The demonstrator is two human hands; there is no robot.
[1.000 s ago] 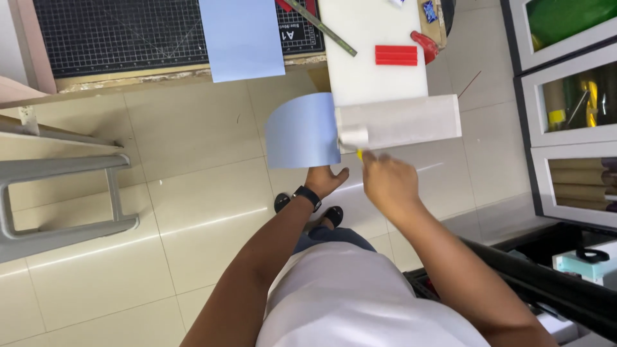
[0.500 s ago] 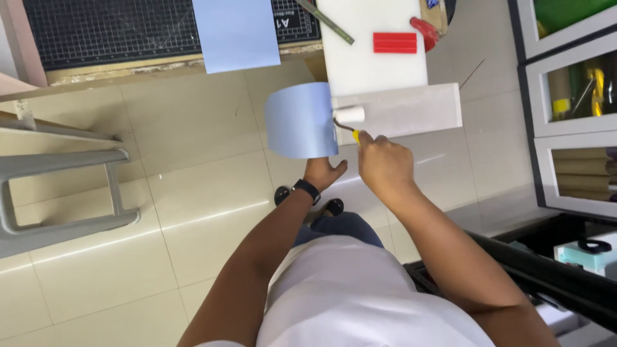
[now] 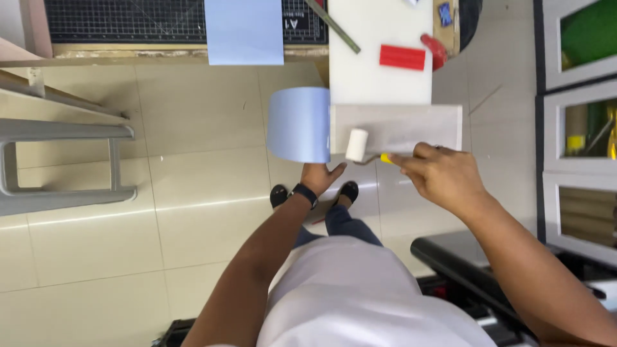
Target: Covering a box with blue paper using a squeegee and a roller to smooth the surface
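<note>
Right hand [image 3: 443,177]: fingers closed around the yellow handle [image 3: 385,158] of a small roller [image 3: 357,144]. The white roller drum rests on the grey board [image 3: 411,127], near that board's left end, just beside the edge where the pale blue sheet [image 3: 299,125] begins.

Left hand [image 3: 321,178]: open, palm up, fingers spread. It sits under the lower edge of the blue sheet, touching or just short of it; contact cannot be confirmed from this view. The sheet curls down and away past the left end of the board, unsupported over the floor.

Surroundings: the grey board lies against the near edge of a white slab [image 3: 379,64], which carries a red block [image 3: 402,56]. A second blue sheet [image 3: 244,32] overhangs a black cutting mat [image 3: 128,19] to the left.

Judgement: the step in hand looks like rolling the blue sheet down onto the grey board, with most of the sheet not yet laid. The next pass likely calls for firm, even pressure on the drum, travel straight across the seam, and the left hand keeping the loose sheet lifted and square so no crease or bubble gets trapped.
</note>
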